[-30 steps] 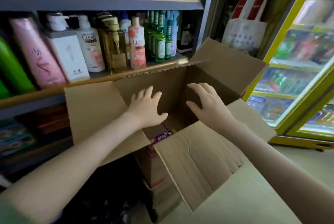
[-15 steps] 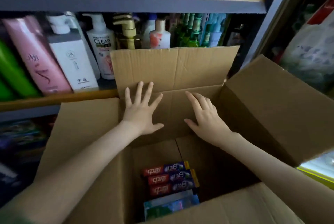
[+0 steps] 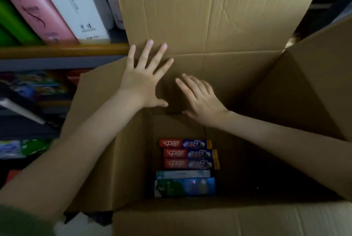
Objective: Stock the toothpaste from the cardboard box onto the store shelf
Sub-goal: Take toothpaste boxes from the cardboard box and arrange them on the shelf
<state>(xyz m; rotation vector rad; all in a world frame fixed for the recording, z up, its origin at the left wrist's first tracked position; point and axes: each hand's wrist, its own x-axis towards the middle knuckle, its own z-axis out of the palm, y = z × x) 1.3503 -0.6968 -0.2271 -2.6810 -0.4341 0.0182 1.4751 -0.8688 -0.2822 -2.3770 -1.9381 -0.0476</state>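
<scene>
Toothpaste (image 3: pixel 187 161) lay crosswise on the cardboard box (image 3: pixel 219 16) floor, below spread, empty fingers (image 3: pixel 142 55); the right hand (image 3: pixel 202 101) looked nearer than the left hand (image 3: pixel 143 83).

Three red toothpaste cartons (image 3: pixel 185 153); two green-blue cartons (image 3: pixel 184 187); one cardboard box (image 3: pixel 209 16).

The pink bottle (image 3: pixel 36 7) and white bottle (image 3: pixel 76 3), up and left of the left hand (image 3: pixel 144 81), are cut off at the top edge. The packets (image 3: pixel 34 85) left of that hand's wrist are blurred. Below the right hand (image 3: pixel 203 100), the floor of the cardboard box (image 3: pixel 262 169) is hidden in shadow. The print on the green-blue cartons (image 3: pixel 184 186) there is unreadable.
</scene>
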